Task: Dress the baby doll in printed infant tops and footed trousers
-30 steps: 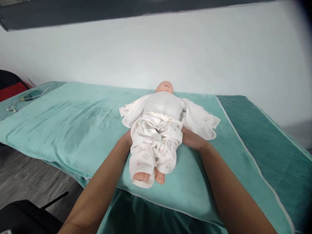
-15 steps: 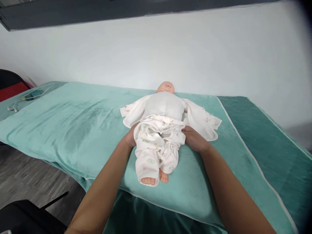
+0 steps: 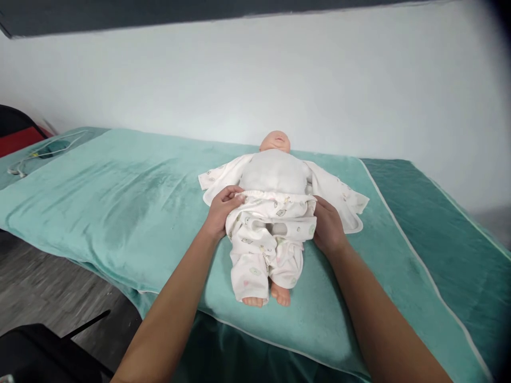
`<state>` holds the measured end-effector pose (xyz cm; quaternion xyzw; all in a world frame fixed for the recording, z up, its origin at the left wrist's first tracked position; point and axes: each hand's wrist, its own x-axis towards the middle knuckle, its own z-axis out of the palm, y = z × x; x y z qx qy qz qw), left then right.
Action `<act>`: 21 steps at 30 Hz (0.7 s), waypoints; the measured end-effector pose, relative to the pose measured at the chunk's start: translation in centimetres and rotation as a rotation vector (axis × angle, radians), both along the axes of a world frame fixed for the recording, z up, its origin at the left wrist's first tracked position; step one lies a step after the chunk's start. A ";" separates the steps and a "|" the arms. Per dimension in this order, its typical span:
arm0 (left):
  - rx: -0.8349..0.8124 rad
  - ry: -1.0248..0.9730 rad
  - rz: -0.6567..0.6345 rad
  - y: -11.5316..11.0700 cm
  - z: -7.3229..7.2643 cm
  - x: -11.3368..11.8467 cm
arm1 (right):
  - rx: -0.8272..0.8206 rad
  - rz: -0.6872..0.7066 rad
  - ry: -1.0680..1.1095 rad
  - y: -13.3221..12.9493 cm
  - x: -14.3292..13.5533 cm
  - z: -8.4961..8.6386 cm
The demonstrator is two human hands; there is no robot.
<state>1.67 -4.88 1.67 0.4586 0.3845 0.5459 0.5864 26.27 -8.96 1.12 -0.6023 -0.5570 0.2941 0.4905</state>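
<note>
The doll [image 3: 275,173] lies on its back on the bed [image 3: 139,197], its head near the wall [image 3: 239,90] and its feet [image 3: 281,295] toward the person. The trousers [image 3: 255,239], which are white with small printed figures, cover both legs and reach up to the lower belly.

The left hand [image 3: 223,210] has a narrow grip: thumb and fingers hold one side of the waistband. The right hand [image 3: 328,221] holds the other side, at the corner of the waistband (its fingertips are hidden behind the cloth, so I cannot tell exactly how they are placed). Between the two hands the waistband is almost straight.

One foot comes out of its trouser leg, while of the other foot only the toes are visible under the hem. Around the upper body, the white shirt [image 3: 337,194] is spread to both sides, and the pale chest is uncovered.

At the far left end of the bed lies a white cord [image 3: 18,172], and a black object [image 3: 43,351] stands at the lower left, above the grey floor [image 3: 48,271].
</note>
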 end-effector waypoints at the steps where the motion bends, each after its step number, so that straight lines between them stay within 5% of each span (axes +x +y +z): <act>1: 0.010 0.016 -0.023 0.0 -0.1 -0.1 | -0.005 -0.021 0.040 -0.1 0.0 0.1; 5: 0.067 0.095 -0.023 0.1 -0.5 -0.2 | 0.137 -0.070 0.114 -0.5 -0.1 0.6; 9: 0.134 0.171 -0.062 0.2 -0.8 -0.1 | 0.423 -0.005 -0.067 -0.2 0.0 0.4; 12: 0.300 0.245 0.025 0.5 -0.6 0.1 | 0.502 0.040 -0.200 0.2 0.4 0.6; 16: 0.316 0.220 0.017 1.9 0.2 0.8 | 0.396 0.087 -0.277 1.3 1.7 2.2; 21: 0.264 0.366 0.080 5.3 1.5 1.9 | 0.010 0.283 -0.166 3.6 4.0 4.1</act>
